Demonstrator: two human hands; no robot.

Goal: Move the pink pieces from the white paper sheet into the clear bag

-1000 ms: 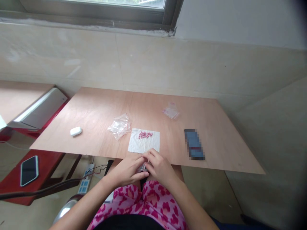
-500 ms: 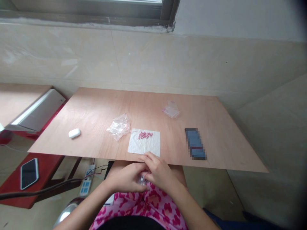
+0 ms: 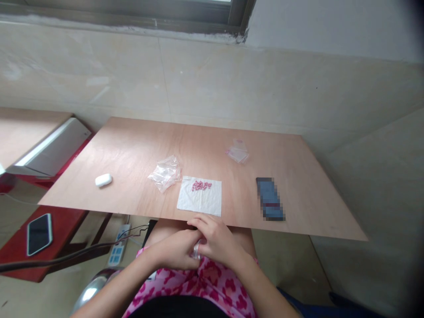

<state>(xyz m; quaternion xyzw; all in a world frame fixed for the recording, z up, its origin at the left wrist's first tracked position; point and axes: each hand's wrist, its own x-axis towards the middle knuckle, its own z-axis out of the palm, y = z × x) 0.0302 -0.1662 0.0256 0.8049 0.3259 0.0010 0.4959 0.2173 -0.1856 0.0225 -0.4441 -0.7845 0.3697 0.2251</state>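
Observation:
My left hand [image 3: 174,249] and my right hand [image 3: 217,240] meet over my lap, just below the front edge of the wooden table [image 3: 139,145]. Both are closed on a small clear plastic bag [image 3: 196,251], most of it hidden by the fingers. Straight ahead on the table lies a white paper sheet [image 3: 200,201] with a cluster of small pink beads [image 3: 201,185] near its far edge. A heap of empty clear bags [image 3: 164,173] lies left of the sheet. A few more small bags [image 3: 237,153] lie farther back on the right.
A white earbud case [image 3: 104,179] rests at the table's left. A dark phone [image 3: 270,198] lies at the right front. A red side table [image 3: 20,247] at lower left carries another phone [image 3: 39,234]. A power strip [image 3: 118,250] and cables lie on the floor.
My hands have drawn slightly back from the table edge toward my lap, still closed on the small bag. Things on the table have not moved.

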